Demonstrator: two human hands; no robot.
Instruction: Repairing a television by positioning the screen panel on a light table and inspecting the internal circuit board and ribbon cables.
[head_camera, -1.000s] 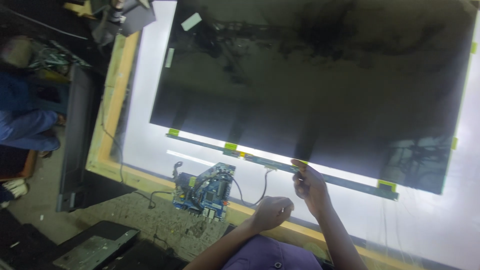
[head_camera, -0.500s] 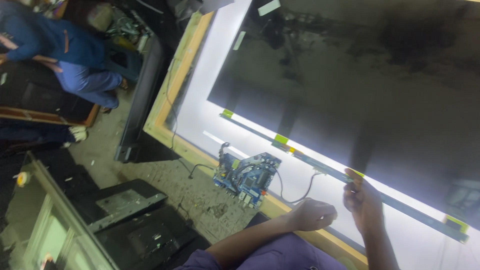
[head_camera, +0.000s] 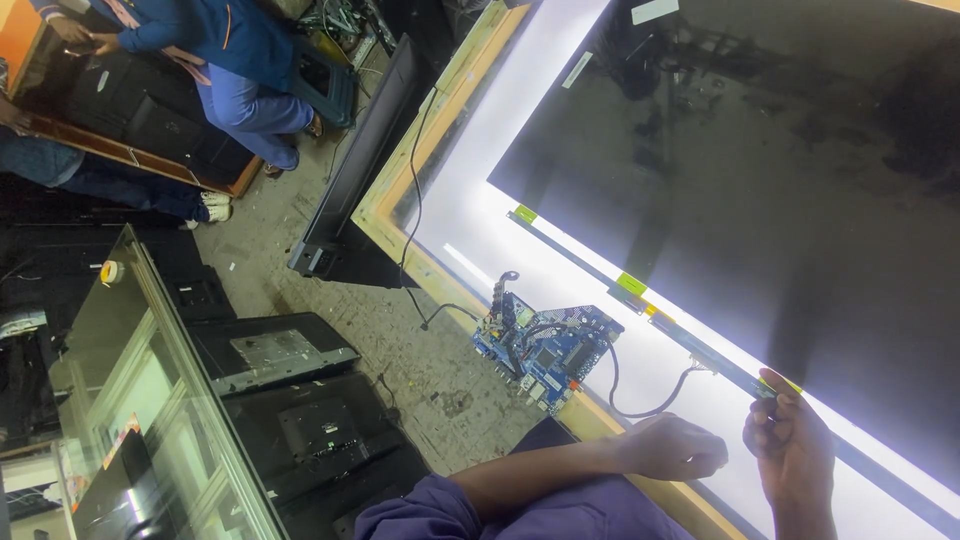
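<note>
The dark panel (head_camera: 760, 190) lies flat above and beyond both hands, over a lit backlight (head_camera: 480, 190) in a wooden frame (head_camera: 400, 190). The panel's near edge carries a narrow strip board (head_camera: 690, 335) with yellow-green tape tabs (head_camera: 631, 283); this strip runs from up-left of the hands to the right fingertips.

The right hand (head_camera: 795, 450) pinches the strip between thumb and fingers, closed on it. The left hand (head_camera: 675, 447), just left of the right, rests loosely curled on the lit surface near the frame; whether it grips anything cannot be told.

A blue circuit board (head_camera: 548, 350) sits on the frame rail, left of and above the left hand. A black cable (head_camera: 650, 400) loops from it toward the strip, passing just above the left hand.

Risks, as judged:
- Lifting or twisting the strip at the pinch may tear its bond to the panel edge or crack the glass
- Pulling the strip taut against the cable may unseat a connector or drag the circuit board off the rail
- Weight from the left hand on the lit sheet may dent or mark it

Other people (head_camera: 230, 60) stand well to the far left, beyond stacked sets (head_camera: 290, 400) on the floor
</note>
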